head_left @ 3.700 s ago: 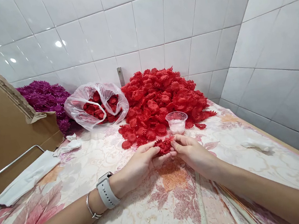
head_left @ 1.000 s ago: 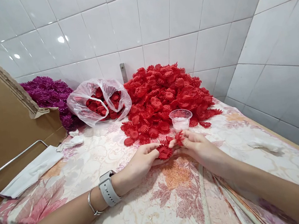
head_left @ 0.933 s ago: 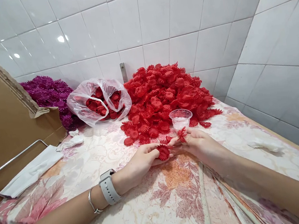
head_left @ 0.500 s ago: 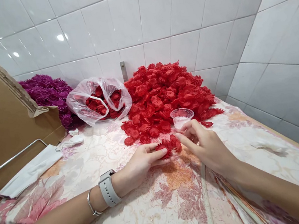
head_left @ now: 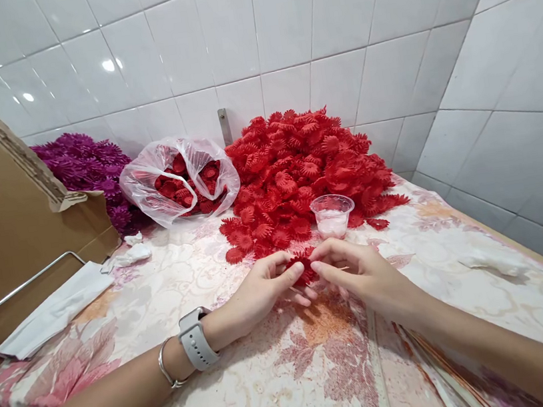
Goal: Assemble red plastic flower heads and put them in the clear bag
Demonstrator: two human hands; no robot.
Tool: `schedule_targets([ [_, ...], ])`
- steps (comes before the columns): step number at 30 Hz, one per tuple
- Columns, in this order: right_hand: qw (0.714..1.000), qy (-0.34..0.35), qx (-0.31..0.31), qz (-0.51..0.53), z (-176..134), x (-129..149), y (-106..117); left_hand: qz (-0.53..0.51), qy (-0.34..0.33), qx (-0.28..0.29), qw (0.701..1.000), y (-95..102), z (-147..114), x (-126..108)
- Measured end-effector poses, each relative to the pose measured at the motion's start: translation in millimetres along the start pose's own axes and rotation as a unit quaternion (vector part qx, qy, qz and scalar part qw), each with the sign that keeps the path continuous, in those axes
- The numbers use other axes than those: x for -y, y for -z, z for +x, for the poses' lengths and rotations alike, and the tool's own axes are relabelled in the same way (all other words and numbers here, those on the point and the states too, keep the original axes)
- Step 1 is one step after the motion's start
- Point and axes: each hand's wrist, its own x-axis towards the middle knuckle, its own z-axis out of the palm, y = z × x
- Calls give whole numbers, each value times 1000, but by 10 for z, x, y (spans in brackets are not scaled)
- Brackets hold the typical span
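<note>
Between my two hands is a red artificial flower (head_left: 303, 268) with fringed petals. My left hand (head_left: 267, 285), with a watch on its wrist, pinches it from the left between thumb and fingers. From the right, the thumb and index finger of my right hand (head_left: 357, 272) close on its edge. Fingers cover much of the flower. Just behind my right hand stands a small clear plastic cup (head_left: 332, 215) with something white in it. A large heap of red flower pieces (head_left: 301, 165) lies beyond the hands.
Left of the heap sits a clear plastic bag (head_left: 149, 194) of darker red pieces, beside a purple pile (head_left: 87, 165). A cardboard box (head_left: 4, 173) stands at the left near a white cloth (head_left: 58, 307). Thin stems (head_left: 441, 368) lie by my right forearm on the floral tablecloth (head_left: 219, 406).
My right hand has moved down and left from beside the cup to the red flower and now grips its edge. My left hand stays nearly in place.
</note>
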Motion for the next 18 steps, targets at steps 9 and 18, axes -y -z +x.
schedule_targets([
  [9, 999, -13, -34, 40, 0, 52, 8, 79, -21, -49, 995, -2, 17, 38],
  [18, 998, -27, -35, 46, 6, 23, 14, 127, 17, -68, 989, 40, 12, 34],
])
